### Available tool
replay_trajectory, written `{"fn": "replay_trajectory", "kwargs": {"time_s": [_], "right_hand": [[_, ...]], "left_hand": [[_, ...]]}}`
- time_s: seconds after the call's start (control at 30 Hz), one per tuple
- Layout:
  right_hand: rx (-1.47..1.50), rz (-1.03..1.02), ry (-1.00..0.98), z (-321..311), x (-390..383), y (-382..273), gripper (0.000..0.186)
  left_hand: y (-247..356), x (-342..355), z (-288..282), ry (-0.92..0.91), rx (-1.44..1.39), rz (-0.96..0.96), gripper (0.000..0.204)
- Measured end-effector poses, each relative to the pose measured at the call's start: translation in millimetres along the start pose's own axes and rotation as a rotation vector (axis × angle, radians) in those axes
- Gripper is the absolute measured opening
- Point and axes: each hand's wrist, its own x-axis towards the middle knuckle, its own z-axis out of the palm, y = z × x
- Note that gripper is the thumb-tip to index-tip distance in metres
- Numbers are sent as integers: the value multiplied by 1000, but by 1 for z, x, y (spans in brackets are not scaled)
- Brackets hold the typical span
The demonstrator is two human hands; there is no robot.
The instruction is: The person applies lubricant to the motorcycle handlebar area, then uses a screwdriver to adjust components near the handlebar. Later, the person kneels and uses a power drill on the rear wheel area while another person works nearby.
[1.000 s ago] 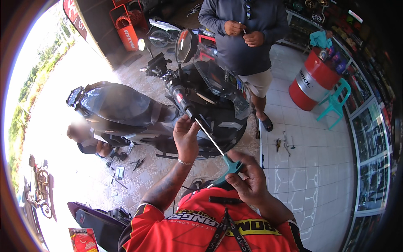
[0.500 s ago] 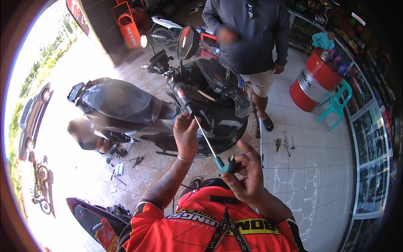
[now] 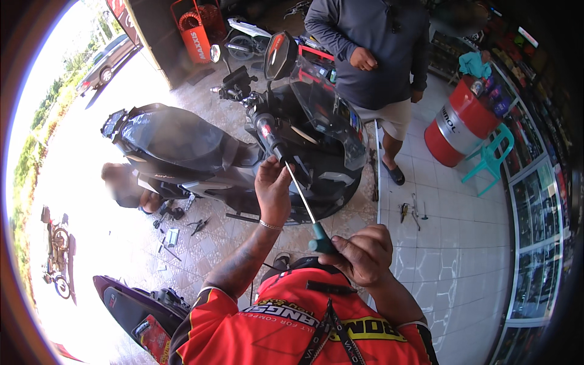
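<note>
A T-handle wrench (image 3: 301,196) with a green handle and thin metal shaft reaches from my right hand to the motor scooter's handlebar grip (image 3: 266,131). My right hand (image 3: 365,255) is closed on one side of the green handle, thumb on top. Where the shaft meets the black bar end, my left hand (image 3: 274,191) is closed, its fingertips pinched around the shaft near its tip. The tip itself is hidden there. The dark scooter (image 3: 182,143) stands in front of me, its seat to the left and its windscreen (image 3: 328,115) to the right.
Beyond the scooter a person (image 3: 371,55) in a dark long-sleeved top stands. Another person (image 3: 121,182) is low beside its left side. Pliers (image 3: 198,226) and other tools lie on the floor. To the right are a red-and-white drum (image 3: 459,125), a teal chair (image 3: 493,159) and glass cabinets (image 3: 535,213).
My right hand has turned the green handle and closed its fingers, which were spread before. My left hand stays at the bar end. A vehicle outside has moved toward the upper left.
</note>
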Motion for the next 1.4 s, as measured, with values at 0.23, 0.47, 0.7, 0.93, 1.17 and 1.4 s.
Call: {"fn": "replay_trajectory", "kwargs": {"time_s": [0.23,0.47,0.7,0.93,1.17,1.4], "right_hand": [[839,443,-91,8,11,-6,34],[193,208,-141,-8,22,-9,55],[1318,922,27,0,13,-11,69],[721,408,76,12,3,11,53],[138,-4,-48,-2,18,13,56],[1068,533,-278,7,9,-10,57]], "left_hand": [[1,-1,2,-42,-28,17,27],[-1,-1,3,-15,21,36,27],[0,-2,7,20,12,27,26],[-4,1,1,57,53,-20,30],[2,1,3,36,23,-37,29],[2,1,4,-4,-29,-9,24]]}}
